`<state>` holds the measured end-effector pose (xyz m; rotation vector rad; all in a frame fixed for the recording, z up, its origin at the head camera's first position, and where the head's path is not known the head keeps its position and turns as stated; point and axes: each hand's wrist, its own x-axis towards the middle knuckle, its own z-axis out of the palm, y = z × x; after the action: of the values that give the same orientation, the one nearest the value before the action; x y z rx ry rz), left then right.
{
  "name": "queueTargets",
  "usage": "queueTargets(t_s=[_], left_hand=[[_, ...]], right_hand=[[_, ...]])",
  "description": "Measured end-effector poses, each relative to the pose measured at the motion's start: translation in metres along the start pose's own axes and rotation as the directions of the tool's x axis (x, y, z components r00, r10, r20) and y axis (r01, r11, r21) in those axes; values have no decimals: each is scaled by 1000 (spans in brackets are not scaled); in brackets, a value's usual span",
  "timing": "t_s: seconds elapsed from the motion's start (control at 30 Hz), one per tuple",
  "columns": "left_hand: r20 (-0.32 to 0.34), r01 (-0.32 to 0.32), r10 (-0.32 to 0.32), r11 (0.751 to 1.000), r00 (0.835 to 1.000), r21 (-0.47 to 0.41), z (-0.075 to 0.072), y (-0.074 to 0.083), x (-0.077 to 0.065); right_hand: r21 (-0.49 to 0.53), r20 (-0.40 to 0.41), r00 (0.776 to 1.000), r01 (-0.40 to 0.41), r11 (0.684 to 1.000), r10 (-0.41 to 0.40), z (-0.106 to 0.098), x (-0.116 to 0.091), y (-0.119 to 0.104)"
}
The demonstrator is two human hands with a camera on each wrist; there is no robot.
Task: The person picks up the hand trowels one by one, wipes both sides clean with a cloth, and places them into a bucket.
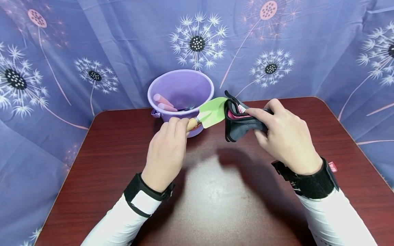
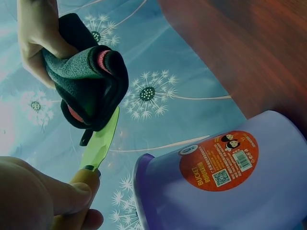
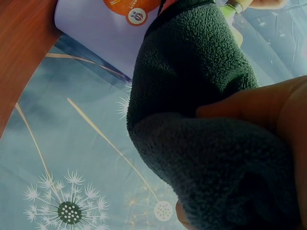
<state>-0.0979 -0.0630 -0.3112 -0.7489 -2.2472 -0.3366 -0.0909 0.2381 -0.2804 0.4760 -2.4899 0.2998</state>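
In the head view my left hand [image 1: 167, 148] grips the wooden handle of a small hand trowel [image 1: 212, 112] with a light green blade. My right hand [image 1: 286, 136] pinches a folded dark grey fleece cloth [image 1: 246, 126] with black edging and a pink inner side. The blade's tip meets the cloth's near edge; whether it touches or passes behind is unclear. Behind my left hand stands a purple bucket [image 1: 181, 80] holding two pink rods [image 1: 164, 102] and something dark, hard to make out. The left wrist view shows the trowel blade [image 2: 100, 141] just under the cloth [image 2: 86, 72].
The bucket stands near the back edge of a dark red-brown wooden table [image 1: 107, 164], and an orange label [image 2: 220, 160] shows on its side. A blue curtain [image 1: 132, 44] with dandelion prints hangs around the table's back and sides.
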Motion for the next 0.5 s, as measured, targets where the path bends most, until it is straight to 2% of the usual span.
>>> queueTargets(t_s=[0.5], left_hand=[[-10, 6, -5, 1000, 1000, 4, -1, 0, 1]], right_hand=[[0, 16, 1000, 17, 1000, -17, 1, -1, -2]])
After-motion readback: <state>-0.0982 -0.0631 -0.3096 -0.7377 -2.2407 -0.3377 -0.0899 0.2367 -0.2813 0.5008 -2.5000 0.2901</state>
